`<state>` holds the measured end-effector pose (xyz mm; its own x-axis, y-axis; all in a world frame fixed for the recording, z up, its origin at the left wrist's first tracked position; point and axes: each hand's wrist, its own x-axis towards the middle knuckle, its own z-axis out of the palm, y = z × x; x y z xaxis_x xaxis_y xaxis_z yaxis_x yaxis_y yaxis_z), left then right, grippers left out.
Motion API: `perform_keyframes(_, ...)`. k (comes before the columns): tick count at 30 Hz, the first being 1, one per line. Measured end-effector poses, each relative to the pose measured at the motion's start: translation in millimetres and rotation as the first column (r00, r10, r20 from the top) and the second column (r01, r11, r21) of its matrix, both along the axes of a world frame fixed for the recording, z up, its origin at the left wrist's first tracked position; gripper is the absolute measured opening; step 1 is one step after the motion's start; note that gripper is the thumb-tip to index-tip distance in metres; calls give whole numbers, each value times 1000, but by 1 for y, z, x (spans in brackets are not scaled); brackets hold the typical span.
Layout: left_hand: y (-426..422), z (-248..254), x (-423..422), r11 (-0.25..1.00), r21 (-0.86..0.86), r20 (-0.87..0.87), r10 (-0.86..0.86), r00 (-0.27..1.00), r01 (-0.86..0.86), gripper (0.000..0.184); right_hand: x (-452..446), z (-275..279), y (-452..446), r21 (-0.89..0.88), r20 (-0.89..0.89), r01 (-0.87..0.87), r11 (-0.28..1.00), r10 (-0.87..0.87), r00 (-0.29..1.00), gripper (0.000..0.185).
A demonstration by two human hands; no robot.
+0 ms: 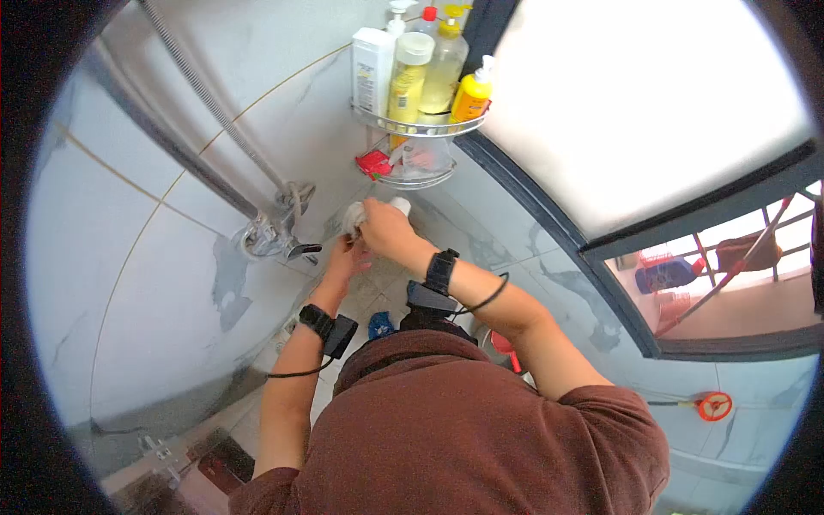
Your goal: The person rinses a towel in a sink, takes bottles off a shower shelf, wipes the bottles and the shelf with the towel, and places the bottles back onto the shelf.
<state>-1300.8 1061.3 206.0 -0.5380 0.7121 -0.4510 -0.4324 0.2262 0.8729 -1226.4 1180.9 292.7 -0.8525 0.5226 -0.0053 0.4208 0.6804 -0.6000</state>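
Note:
In the corner below the lower shelf, my right hand (386,227) is closed around a crumpled whitish cloth (354,215). Just under it, my left hand (347,257) has its fingers bent up against the lower end of the cloth; its grip is partly hidden. A white rounded object (401,204) shows just beyond my right hand, and I cannot make out its kind. To the left of both hands, a chrome shower tap (270,239) is fixed to the tiled wall.
Several bottles, among them a yellow pump bottle (471,96), stand on a wire corner rack (421,129). A red packet (375,163) lies on the lower shelf. A dark-framed window (558,232) is at right. A blue shoe (380,324) shows below.

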Motion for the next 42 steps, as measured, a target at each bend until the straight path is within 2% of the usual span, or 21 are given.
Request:
perform_keyframes(2, 2, -13, 0, 998, 61, -54, -20, 998, 24, 39, 11, 1, -2, -49, -4, 0, 999, 0, 1000, 35)
perform_keyframes(5, -2, 6, 4, 993, -118, -153, -43, 987, 25, 36, 26, 12, 0, -18, -53, -62, 998, 61, 997, 52)
perform_keyframes(6, -2, -2, -2, 984, -149, -138, -117, 984, 96, 32, 32, 20, 2, -41, -12, -21, 999, 20, 1000, 60)
perform_keyframes(8, -2, -18, -14, 946, -208, -97, -272, 958, 247, 26, 42, 29, 14, -69, 46, -43, 997, 46, 998, 54)
perform_keyframes(11, -6, 18, -3, 982, -153, 47, -102, 994, 108, 20, 61, 23, 37, -68, 33, 26, 997, -23, 999, 41)
perform_keyframes(15, -10, -43, -28, 982, 182, 434, -32, 900, -53, 27, 86, 6, 66, -162, 26, 134, 978, -132, 991, 23)
perform_keyframes(17, -13, -42, -30, 918, 355, 667, -116, 736, -177, 32, 90, 10, 58, -522, -148, 146, 841, -258, 955, 23)
perform_keyframes(18, -13, -43, -27, 926, 322, 670, -78, 739, -195, 33, 90, 12, 56, -677, -208, 113, 727, -337, 918, 22)
perform_keyframes(19, -12, -27, -18, 934, 289, 672, -39, 740, -213, 35, 89, 11, 60, -613, -268, 114, 782, -342, 901, 19)
perform_keyframes(23, -7, 23, 10, 928, 371, 611, -225, 759, -24, 44, 92, 4, 83, -271, -439, 196, 943, -302, 846, 15)
perform_keyframes(24, -9, 34, 18, 876, 460, 399, -350, 847, 146, 50, 91, 8, 86, -232, -473, 218, 948, -305, 826, 15)
perform_keyframes(25, -8, 35, 15, 861, 367, 229, -450, 863, 352, 49, 90, 12, 91, -193, -507, 241, 951, -307, 806, 16)
perform_keyframes(27, -3, 39, 3, 744, 65, -82, -660, 747, 665, 47, 90, 5, 104, -322, -405, 224, 920, -347, 846, 26)
perform_keyframes(30, 15, 29, 8, 838, 434, -57, -340, 939, 330, 45, 90, -4, 109, -295, -374, 185, 938, -291, 881, 36)
perform_keyframes(31, 20, 37, 10, 830, 518, 102, -297, 949, 205, 45, 93, -19, 117, -227, -363, 180, 957, -255, 896, 38)
perform_keyframes(32, 25, 49, 11, 812, 579, 260, -262, 929, 67, 45, 94, -22, 118, -157, -350, 173, 972, -219, 911, 41)
perform_keyframes(33, 30, 58, 12, 785, 615, 413, -237, 879, -78, 45, 98, -25, 119, -229, -319, 182, 956, -250, 914, 39)
perform_keyframes(36, 62, 36, 20, 794, 589, 554, -257, 792, -154, 45, 111, -7, 106, -437, -200, 200, 877, -311, 929, 34)
perform_keyframes(39, 92, 40, 45, 774, 631, 175, -70, 982, -58, 62, 131, 0, 105, -570, -84, 223, 791, -326, 942, 31)
perform_keyframes(40, 105, 29, 48, 777, 629, 7, -21, 1000, 12, 80, 142, -2, 106, -577, -62, 249, 778, -345, 936, 30)
perform_keyframes(42, 117, 37, 43, 834, 541, -309, 77, 948, 108, 83, 159, -3, 116, -575, 1, 296, 763, -361, 933, 27)
